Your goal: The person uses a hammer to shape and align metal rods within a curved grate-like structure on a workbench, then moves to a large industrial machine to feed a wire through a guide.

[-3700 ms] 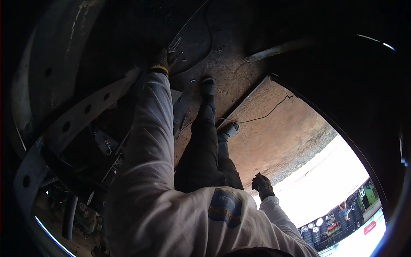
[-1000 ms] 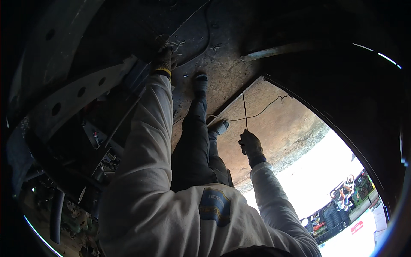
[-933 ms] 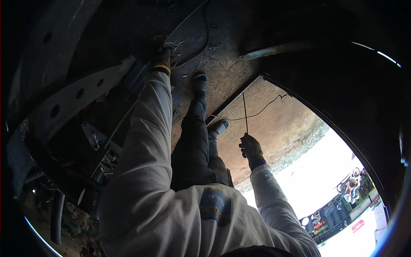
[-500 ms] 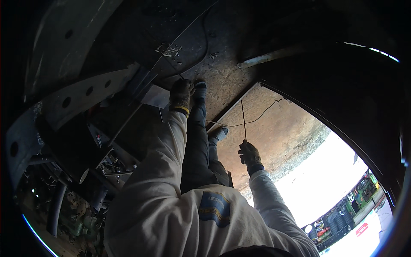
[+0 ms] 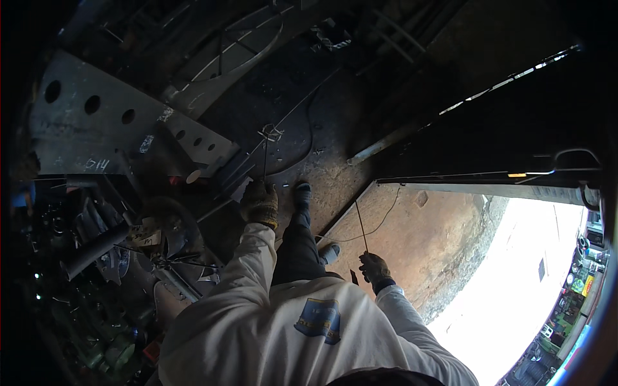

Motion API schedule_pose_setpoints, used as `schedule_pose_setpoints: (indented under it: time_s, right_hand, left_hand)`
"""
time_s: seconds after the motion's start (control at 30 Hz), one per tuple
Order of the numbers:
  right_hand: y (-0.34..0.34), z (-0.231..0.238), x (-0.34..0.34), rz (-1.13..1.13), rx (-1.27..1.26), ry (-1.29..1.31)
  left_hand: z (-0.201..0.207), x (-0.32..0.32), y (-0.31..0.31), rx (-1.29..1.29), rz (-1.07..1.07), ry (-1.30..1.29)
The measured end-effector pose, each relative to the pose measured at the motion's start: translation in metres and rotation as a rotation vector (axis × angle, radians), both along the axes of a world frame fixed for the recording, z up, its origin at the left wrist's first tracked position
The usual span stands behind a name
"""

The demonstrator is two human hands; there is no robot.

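My left hand [image 5: 260, 203], in a dark work glove with a yellow cuff, is closed and points away from me. A thin straight rod [image 5: 265, 157] rises from its fingers toward a small tangle of pale strips [image 5: 271, 133] on the floor. Whether the rod touches the tangle I cannot tell. At the right, my right hand [image 5: 374, 267], also gloved, is closed around a thin dark rod [image 5: 361, 225] that points up and slightly left over the brown ground.
A large grey metal plate with round holes [image 5: 77, 128] stands at the left, above dark pipes and scrap metal [image 5: 103, 244]. A thin cable [image 5: 386, 215] curves over the ground [image 5: 438, 238]. A long dark edge [image 5: 347, 209] lies between my hands. Bright daylight enters at the right.
My view has tilted and turned, so both hands sit lower in the picture and more of the holed plate shows. Both hands stay closed; the right one still holds its rod.
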State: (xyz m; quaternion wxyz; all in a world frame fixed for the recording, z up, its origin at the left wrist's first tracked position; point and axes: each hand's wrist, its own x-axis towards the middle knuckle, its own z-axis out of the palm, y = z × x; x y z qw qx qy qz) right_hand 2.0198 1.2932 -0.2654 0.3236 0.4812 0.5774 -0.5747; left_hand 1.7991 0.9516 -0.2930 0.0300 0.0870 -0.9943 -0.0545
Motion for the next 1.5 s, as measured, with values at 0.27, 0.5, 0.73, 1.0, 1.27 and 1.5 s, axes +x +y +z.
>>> schedule_pose_setpoints:
  time_s: [0.27, 0.5, 0.73, 1.0, 1.27, 1.5]
  right_hand:
    - [0.008, 0.062, -0.019, 0.026, 0.013, 0.19]
    - [0.007, 0.149, -0.1, -0.158, -0.495, 0.874]
    - [-0.023, 0.187, -0.258, -0.299, -0.876, 0.982]
    - [-0.039, 0.216, -0.384, 1.009, 0.668, 1.602]
    - [-0.032, 0.246, -0.441, 1.019, 0.459, 1.258]
    - [-0.024, 0.244, -0.454, 1.237, 0.765, 1.335]
  left_hand:
    - [0.14, -0.01, 0.019, -0.125, -0.333, 0.56]
    - [0.198, -0.074, 0.035, 2.298, -0.376, 0.427]
    - [0.281, -0.126, 0.019, 2.275, -0.332, 0.296]
    - [0.306, -0.194, -0.034, 2.072, -0.054, 0.209]
    - [0.314, -0.193, -0.042, 1.782, 0.179, 0.35]
    - [0.295, -0.207, -0.05, 1.539, 0.294, 0.379]
